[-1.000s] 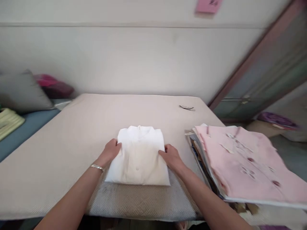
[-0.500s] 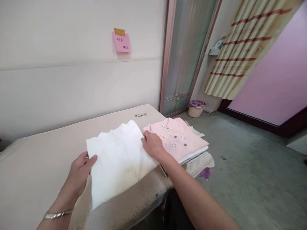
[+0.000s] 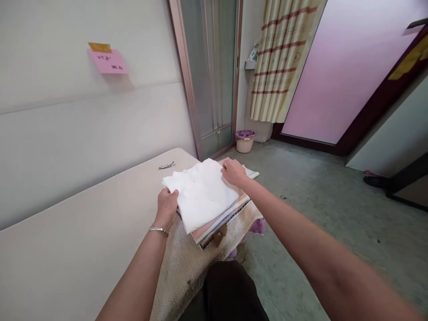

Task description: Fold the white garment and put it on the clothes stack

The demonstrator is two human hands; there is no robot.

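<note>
A folded white garment point(image 3: 205, 191) lies over a stack of folded clothes point(image 3: 214, 227), whose pink, pale and dark edges show along the near side. My left hand point(image 3: 167, 205) grips the garment's left edge, thumb on top and fingers hidden underneath. At the far right edge, my right hand point(image 3: 233, 171) is closed on the cloth with its fingers curled. The stack sits at the corner of a covered table point(image 3: 100, 223), on a woven cloth point(image 3: 180, 272) that hangs over the front edge.
A small dark thin item point(image 3: 166, 166) lies near the table's back edge. Behind stands a wall with a pink note point(image 3: 109, 61). To the right are a glass sliding door point(image 3: 214, 71), a waste bin point(image 3: 245, 141), a striped curtain point(image 3: 277, 67) and the grey floor point(image 3: 317, 200).
Both hands have carried the white garment rightward onto the stack, covering the pink garment on top. The view has turned to the right.
</note>
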